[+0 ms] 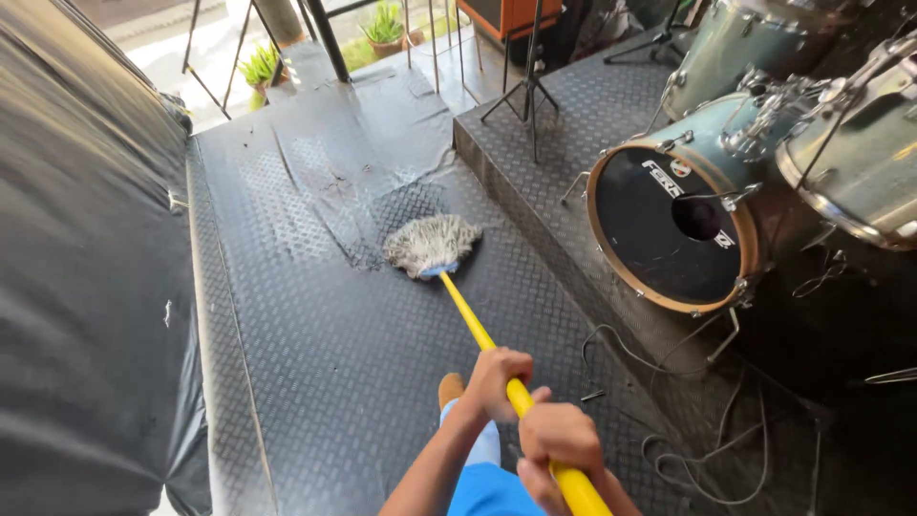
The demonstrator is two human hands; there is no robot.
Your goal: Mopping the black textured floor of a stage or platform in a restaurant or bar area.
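A mop with a grey string head (432,245) and a yellow handle (470,322) rests on the dark diamond-plate floor (315,363), at the edge of a wet patch (344,172). My left hand (497,380) grips the handle higher up the shaft, toward the mop head. My right hand (559,444) grips it closer to my body. Below the hands I see my blue shorts and one foot in a tan shoe (450,387).
A raised platform (573,124) on the right carries a drum kit with a bass drum (669,225), stands (528,86) and loose cables (688,459). A black-covered wall (86,287) runs along the left. Potted plants (384,24) stand beyond the far edge.
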